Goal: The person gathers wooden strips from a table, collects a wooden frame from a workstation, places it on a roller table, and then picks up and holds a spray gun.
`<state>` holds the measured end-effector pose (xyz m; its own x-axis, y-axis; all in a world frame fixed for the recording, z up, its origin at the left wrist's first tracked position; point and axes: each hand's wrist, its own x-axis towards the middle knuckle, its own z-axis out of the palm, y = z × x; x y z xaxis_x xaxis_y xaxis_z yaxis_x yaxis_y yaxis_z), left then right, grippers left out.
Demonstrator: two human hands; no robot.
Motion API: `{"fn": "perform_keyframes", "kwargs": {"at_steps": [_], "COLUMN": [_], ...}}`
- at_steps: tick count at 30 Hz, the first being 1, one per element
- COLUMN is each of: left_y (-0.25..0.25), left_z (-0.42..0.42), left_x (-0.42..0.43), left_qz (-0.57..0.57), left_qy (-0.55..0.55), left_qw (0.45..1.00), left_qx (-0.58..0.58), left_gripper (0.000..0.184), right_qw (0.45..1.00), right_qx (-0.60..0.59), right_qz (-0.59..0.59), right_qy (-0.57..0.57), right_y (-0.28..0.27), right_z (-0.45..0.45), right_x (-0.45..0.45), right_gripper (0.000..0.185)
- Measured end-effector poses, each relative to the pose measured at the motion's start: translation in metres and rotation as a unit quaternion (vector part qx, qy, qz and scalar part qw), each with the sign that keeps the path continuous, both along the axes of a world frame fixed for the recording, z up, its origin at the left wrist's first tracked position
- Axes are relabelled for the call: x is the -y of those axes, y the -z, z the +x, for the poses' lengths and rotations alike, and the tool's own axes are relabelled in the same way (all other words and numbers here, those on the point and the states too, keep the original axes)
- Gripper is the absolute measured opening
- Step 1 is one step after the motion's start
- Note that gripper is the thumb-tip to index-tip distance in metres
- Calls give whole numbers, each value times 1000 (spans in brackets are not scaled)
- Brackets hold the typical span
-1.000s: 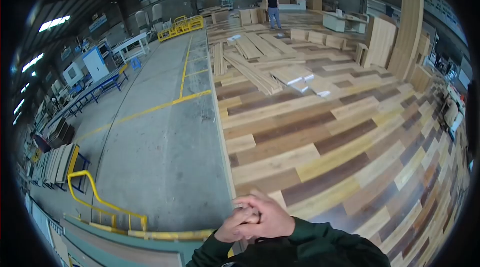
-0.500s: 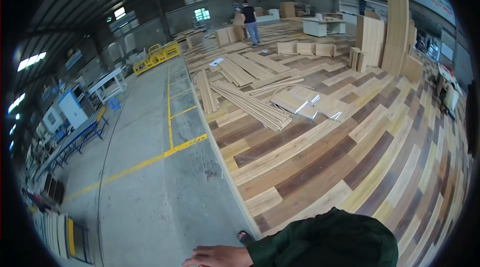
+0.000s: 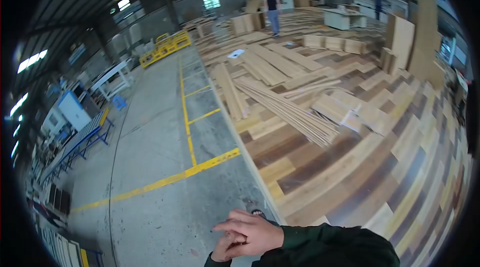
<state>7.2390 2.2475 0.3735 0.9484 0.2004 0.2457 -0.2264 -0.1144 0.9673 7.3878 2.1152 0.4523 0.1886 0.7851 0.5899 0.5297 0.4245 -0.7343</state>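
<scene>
At the bottom centre, my right hand (image 3: 252,234) lies over my left hand (image 3: 228,247), both in dark green sleeves. They clasp each other, with fingers curled together, and no object shows between them. The right hand hides much of the left. Just behind the hands, a sandalled foot (image 3: 258,213) stands on the grey floor near the wooden floor's edge.
Long wooden strips (image 3: 290,112) and flat boards (image 3: 270,64) lie ahead on the wooden floor (image 3: 320,182). A person (image 3: 272,9) stands farther back. Tall panels (image 3: 425,32) rise at right. A yellow frame (image 3: 165,49) and a roller conveyor (image 3: 82,139) are at left.
The strips and boards appear nearer than before. My left hand, out of view half a second ago, shows again, clasped with the right. The yellow railing seen a second ago is out of view.
</scene>
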Motion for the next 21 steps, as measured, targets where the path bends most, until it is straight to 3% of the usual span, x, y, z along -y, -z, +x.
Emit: {"fn": "perform_keyframes", "kwargs": {"at_steps": [2, 3, 5, 9, 10, 11, 13, 15, 17, 19, 20, 21], "left_y": [5, 0, -34, -52, -45, 7, 23, 30, 22, 2, -6, -13], "left_z": [46, 68, 103, 111, 116, 114, 164, 206, 236, 273, 302, 333], "left_x": [-79, -110, -169, -315, -348, -387, -461, -529, -596, -683, -728, -772], "left_qz": [-195, -196, -306, -358, -351, -380, -375, -360, -347, -321, -324, -320], "left_qy": [85, 68, -123, -87, -88, -136, -147, -165, -193, -216, -221, -167], "left_qw": [971, 972, 931, 920, 923, 911, 912, 913, 908, 910, 910, 922], "left_qx": [-114, -108, -157, -136, -129, -83, -74, -99, -132, -151, -135, -142], "left_gripper": [78, 78, 76, 65, 67, 55, 55, 56, 58, 61, 61, 58], "right_qw": [1000, 999, 998, 985, 976, 973, 971, 962, 953, 962, 964, 965], "right_qx": [2, 10, 6, -11, -14, -3, -18, -14, 3, 49, 55, 59], "right_qz": [-9, -12, -23, -58, -80, -87, 11, -32, -123, -90, -131, -174], "right_qy": [-26, -35, -60, -165, -204, -216, -238, -270, -277, -254, -223, -186], "right_y": [5, 3, -3, -27, -26, -19, -1, 11, 21, 22, 10, -4], "right_z": [47, 72, 107, 149, 159, 169, 194, 232, 266, 304, 331, 359], "right_x": [-82, -126, -215, -375, -413, -452, -533, -617, -702, -785, -823, -857], "right_gripper": [59, 60, 58, 51, 50, 50, 48, 54, 58, 61, 61, 62]}}
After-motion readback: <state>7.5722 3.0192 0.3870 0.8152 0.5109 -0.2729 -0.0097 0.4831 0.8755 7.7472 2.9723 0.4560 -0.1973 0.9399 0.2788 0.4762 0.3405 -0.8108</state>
